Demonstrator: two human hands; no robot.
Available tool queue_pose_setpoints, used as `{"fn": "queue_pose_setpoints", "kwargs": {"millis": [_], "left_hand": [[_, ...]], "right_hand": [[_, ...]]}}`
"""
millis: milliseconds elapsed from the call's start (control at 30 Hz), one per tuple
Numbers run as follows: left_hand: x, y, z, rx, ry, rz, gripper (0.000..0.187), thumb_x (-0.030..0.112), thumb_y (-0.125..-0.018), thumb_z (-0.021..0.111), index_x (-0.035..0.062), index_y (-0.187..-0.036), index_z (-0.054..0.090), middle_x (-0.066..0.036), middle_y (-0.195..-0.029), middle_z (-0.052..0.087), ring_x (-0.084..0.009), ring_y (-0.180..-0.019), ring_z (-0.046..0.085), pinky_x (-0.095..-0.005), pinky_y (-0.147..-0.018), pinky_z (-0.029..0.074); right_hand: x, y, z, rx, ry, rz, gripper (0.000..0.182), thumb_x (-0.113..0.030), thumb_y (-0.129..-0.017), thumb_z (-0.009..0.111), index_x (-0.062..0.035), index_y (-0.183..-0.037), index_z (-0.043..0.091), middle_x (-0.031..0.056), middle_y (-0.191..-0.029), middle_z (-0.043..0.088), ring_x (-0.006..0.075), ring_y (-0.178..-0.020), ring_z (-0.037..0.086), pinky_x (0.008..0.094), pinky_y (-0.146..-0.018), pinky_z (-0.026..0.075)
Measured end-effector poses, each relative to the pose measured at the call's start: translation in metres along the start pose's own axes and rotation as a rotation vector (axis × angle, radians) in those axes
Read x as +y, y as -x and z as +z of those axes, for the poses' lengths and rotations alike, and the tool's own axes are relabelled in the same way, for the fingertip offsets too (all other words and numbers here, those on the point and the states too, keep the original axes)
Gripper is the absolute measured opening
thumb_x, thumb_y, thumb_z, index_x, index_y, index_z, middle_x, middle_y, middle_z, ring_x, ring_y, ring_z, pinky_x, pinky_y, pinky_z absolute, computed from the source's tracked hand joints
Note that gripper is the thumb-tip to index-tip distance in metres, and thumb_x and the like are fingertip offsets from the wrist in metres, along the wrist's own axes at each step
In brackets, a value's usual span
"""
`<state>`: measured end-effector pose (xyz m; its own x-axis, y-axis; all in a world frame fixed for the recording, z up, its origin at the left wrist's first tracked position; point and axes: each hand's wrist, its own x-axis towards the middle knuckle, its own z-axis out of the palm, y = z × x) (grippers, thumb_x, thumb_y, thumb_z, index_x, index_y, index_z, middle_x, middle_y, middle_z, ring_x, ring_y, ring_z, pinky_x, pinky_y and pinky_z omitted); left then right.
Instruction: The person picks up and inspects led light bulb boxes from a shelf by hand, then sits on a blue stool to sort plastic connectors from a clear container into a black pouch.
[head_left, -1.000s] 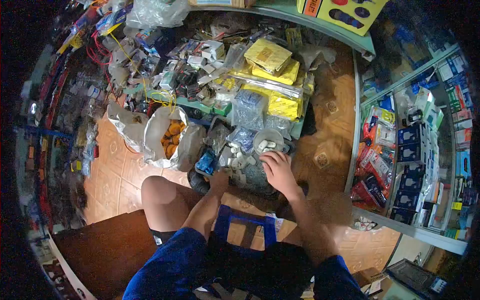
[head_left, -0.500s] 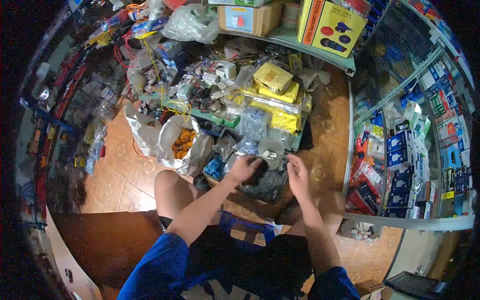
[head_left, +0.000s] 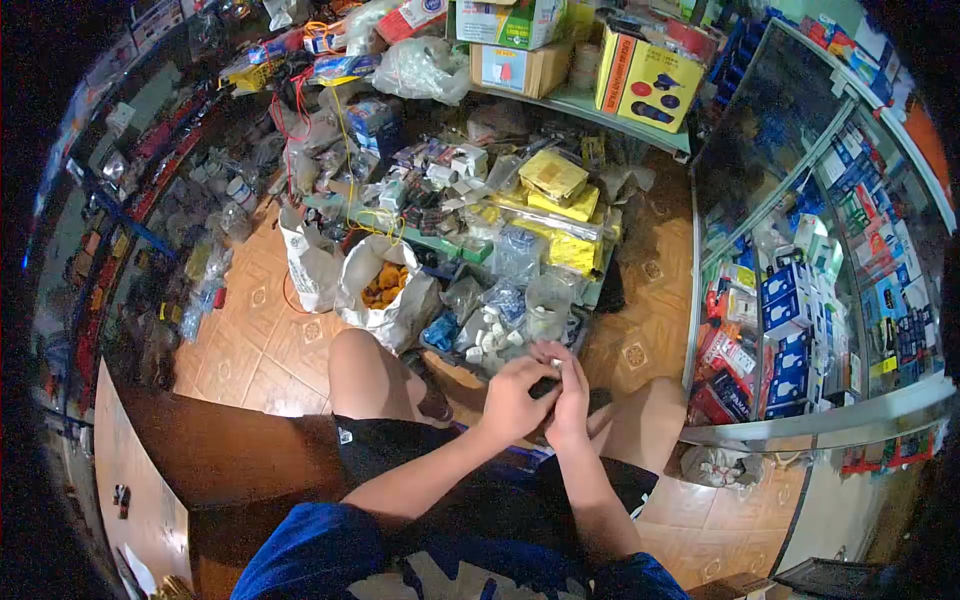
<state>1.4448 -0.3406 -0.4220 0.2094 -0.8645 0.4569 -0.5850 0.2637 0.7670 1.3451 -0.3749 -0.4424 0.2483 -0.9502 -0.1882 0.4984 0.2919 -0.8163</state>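
My left hand (head_left: 517, 405) and my right hand (head_left: 569, 402) meet above my lap, fingers bent and pressed together. A small dark patch shows between them; I cannot make out whether it is a thing or shadow. Just beyond the fingertips, small white plastic pieces (head_left: 490, 341) lie in a heap among plastic bags. A clear plastic container (head_left: 548, 306) stands behind my right hand. Left of the heap is a blue plastic bag (head_left: 440, 331). Further left, an open white sack (head_left: 375, 310) holds orange pieces (head_left: 386, 287).
Yellow packets (head_left: 565, 200) are stacked behind the container, with small boxes and parts piled beside them. A glass display case (head_left: 690, 290) with boxed goods stands at the right. Cartons (head_left: 515, 70) rest on a shelf at the back. A brown wooden surface (head_left: 250, 460) is at the left front.
My hands have drawn back toward my body and come together from being apart. The white pieces show in the open where my hands were. The view has shifted slightly.
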Motion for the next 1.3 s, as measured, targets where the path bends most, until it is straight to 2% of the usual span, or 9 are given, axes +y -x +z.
{"fn": "queue_pose_setpoints", "kwargs": {"millis": [133,267,400,500,633,733,933,1067,1300], "left_hand": [[-0.004,-0.013,-0.007,0.139,0.159,-0.276,0.017,0.008,-0.076,0.08,0.0027,-0.09,0.072,-0.016,-0.093,0.071,-0.0341,-0.089,0.07,-0.0401,-0.079,0.054],[0.0,0.006,-0.001,0.06,0.121,-0.11,0.018,0.01,-0.078,0.081,0.0017,-0.091,0.071,-0.016,-0.092,0.071,-0.0359,-0.086,0.069,-0.0389,-0.076,0.054],[-0.016,0.003,-0.004,0.071,0.296,-0.482,0.018,0.016,-0.089,0.073,-0.0014,-0.095,0.07,-0.011,-0.091,0.073,-0.0133,-0.085,0.066,-0.0318,-0.077,0.052],[-0.011,0.011,0.005,0.063,0.479,-0.471,0.022,0.019,-0.09,0.073,-0.0019,-0.098,0.069,-0.012,-0.09,0.073,-0.0137,-0.084,0.064,-0.0315,-0.078,0.052],[0.001,0.02,0.002,-0.008,0.262,-0.428,0.02,0.015,-0.09,0.072,0.0,-0.102,0.069,-0.012,-0.097,0.073,-0.0178,-0.094,0.068,-0.0325,-0.088,0.051],[-0.008,0.004,-0.001,0.066,0.294,-0.357,0.02,0.015,-0.087,0.074,-0.0022,-0.097,0.071,-0.019,-0.097,0.073,-0.0285,-0.091,0.073,-0.0357,-0.082,0.054],[-0.008,0.01,0.006,0.103,0.263,-0.127,0.014,0.006,-0.08,0.079,0.0006,-0.088,0.068,-0.014,-0.098,0.069,-0.0302,-0.097,0.068,-0.0381,-0.085,0.053],[-0.017,-0.004,0.001,0.255,0.15,-0.203,0.016,0.003,-0.077,0.08,0.0004,-0.087,0.067,-0.014,-0.097,0.067,-0.0319,-0.093,0.067,-0.0391,-0.083,0.053],[-0.028,0.01,0.017,0.142,0.251,-0.194,0.016,0.001,-0.077,0.08,0.0001,-0.088,0.068,-0.014,-0.092,0.069,-0.0278,-0.095,0.069,-0.0356,-0.085,0.053]], "right_hand": [[0.007,0.006,-0.005,-0.028,0.18,-0.073,0.041,-0.028,-0.108,0.04,0.0008,-0.132,0.056,0.0123,-0.132,0.061,0.0219,-0.126,0.053,0.0381,-0.111,0.037],[0.007,0.008,-0.007,-0.057,-0.056,-0.022,0.044,-0.032,-0.109,0.04,0.002,-0.133,0.054,0.0157,-0.132,0.061,0.0248,-0.125,0.055,0.0389,-0.112,0.038],[-0.001,0.019,0.003,-0.043,-0.085,-0.061,0.042,-0.03,-0.11,0.036,0.0015,-0.131,0.054,0.017,-0.133,0.061,0.0266,-0.125,0.055,0.0393,-0.111,0.039],[0.001,0.017,0.007,0.01,-0.027,-0.087,0.04,-0.028,-0.111,0.034,0.0017,-0.129,0.055,0.0165,-0.132,0.062,0.0259,-0.123,0.056,0.0386,-0.11,0.04],[0.006,0.002,-0.002,0.058,0.315,-0.163,0.033,-0.019,-0.11,0.037,0.002,-0.119,0.059,0.0139,-0.124,0.064,0.0231,-0.12,0.057,0.0369,-0.107,0.041],[0.01,0.006,-0.002,0.031,0.402,-0.174,0.029,-0.015,-0.108,0.041,0.0023,-0.121,0.06,0.013,-0.126,0.063,0.0215,-0.122,0.055,0.0355,-0.108,0.04],[0.02,-0.002,-0.01,-0.064,-0.078,0.049,0.046,-0.034,-0.11,0.034,0.0006,-0.134,0.053,0.0117,-0.135,0.057,0.0222,-0.129,0.05,0.0365,-0.113,0.035],[0.029,0.005,-0.004,0.084,0.109,0.124,0.045,-0.034,-0.11,0.036,0.0001,-0.131,0.056,0.0144,-0.135,0.059,0.0239,-0.126,0.054,0.0384,-0.11,0.039],[0.023,-0.004,-0.011,0.012,-0.16,0.129,0.038,-0.032,-0.109,0.039,-0.0014,-0.125,0.055,0.0169,-0.131,0.062,0.0252,-0.12,0.058,0.0399,-0.107,0.043]]}}
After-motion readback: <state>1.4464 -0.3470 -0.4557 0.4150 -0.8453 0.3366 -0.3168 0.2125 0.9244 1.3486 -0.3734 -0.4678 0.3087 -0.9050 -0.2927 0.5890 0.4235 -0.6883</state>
